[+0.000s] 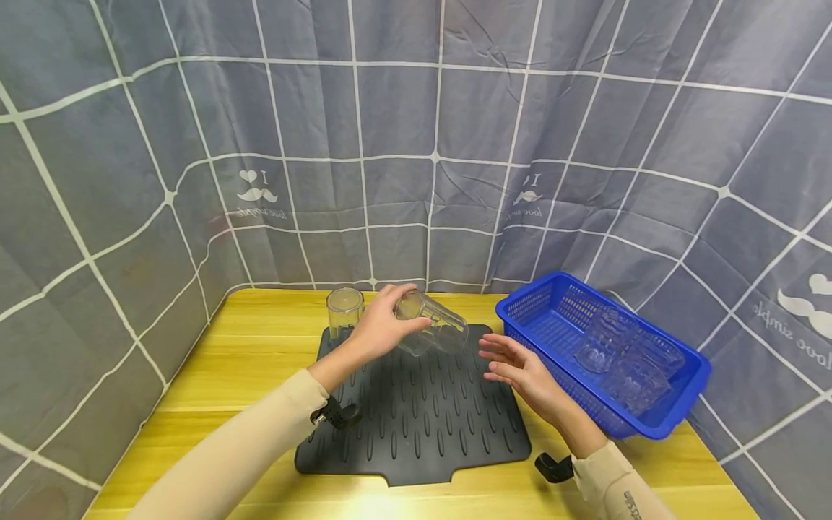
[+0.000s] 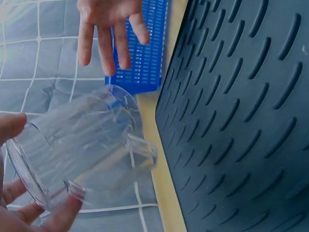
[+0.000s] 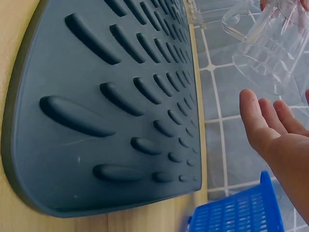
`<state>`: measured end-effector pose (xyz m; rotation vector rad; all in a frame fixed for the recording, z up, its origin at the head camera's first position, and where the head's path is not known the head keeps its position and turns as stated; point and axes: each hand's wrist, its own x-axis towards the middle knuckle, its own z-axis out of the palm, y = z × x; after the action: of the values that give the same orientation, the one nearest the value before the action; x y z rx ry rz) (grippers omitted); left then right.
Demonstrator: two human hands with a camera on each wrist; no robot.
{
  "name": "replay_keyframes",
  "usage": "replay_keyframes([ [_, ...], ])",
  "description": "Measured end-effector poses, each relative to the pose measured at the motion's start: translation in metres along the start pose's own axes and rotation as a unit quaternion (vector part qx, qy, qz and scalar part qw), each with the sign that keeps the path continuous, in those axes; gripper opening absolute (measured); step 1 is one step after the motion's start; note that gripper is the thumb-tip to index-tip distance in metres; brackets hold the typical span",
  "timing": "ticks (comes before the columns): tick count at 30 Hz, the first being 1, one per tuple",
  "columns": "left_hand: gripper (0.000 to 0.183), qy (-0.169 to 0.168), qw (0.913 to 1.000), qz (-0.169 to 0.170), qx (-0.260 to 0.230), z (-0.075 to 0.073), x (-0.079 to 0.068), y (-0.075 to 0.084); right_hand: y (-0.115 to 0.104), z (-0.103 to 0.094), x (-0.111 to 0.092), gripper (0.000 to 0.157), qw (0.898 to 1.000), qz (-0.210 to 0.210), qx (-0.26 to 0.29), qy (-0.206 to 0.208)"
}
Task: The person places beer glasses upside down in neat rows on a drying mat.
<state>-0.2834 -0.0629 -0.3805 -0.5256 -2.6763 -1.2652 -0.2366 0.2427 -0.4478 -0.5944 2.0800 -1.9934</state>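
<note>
My left hand (image 1: pixel 385 323) grips a clear mug (image 1: pixel 448 328) by its base end and holds it tilted above the mat, the mouth pointing right and down. In the left wrist view the mug (image 2: pixel 82 140) shows its handle and open rim. My right hand (image 1: pixel 523 372) is apart from the mug, its fingers (image 3: pixel 251 108) loosely extended just past the rim, with nothing in them. A dark ribbed drying mat (image 1: pixel 416 426) lies below both hands. Behind the left hand, another clear glass (image 1: pixel 345 310) stands upside down at the mat's back left.
A blue plastic basket (image 1: pixel 539 318) stands on the right of the wooden table (image 1: pixel 260 347), with several clear glass mugs (image 1: pixel 633 375) lying inside. A grey curtain (image 1: pixel 403 195) with white grid lines surrounds the back and sides.
</note>
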Motion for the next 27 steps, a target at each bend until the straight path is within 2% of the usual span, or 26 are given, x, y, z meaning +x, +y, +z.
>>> replay_keyframes([
  [5, 0.073, 0.006, 0.9992, -0.007, 0.038, -0.001, 0.009, 0.003, 0.002, -0.001, -0.002, 0.054, 1.000, 0.010, -0.020, 0.002],
  [12, 0.071, -0.005, 0.9976, -0.013, 0.068, -0.004, 0.019, 0.005, 0.005, -0.003, -0.005, 0.054, 0.999, 0.019, -0.038, 0.001],
  [20, 0.072, 0.001, 0.9944, -0.023, 0.103, 0.001, 0.033, 0.002, 0.007, -0.004, -0.008, 0.054, 0.998, 0.034, -0.061, 0.004],
  [27, 0.072, 0.002, 0.9898, -0.039, 0.137, 0.004, 0.042, -0.001, 0.011, -0.005, -0.009, 0.055, 0.998, 0.033, -0.059, -0.002],
])
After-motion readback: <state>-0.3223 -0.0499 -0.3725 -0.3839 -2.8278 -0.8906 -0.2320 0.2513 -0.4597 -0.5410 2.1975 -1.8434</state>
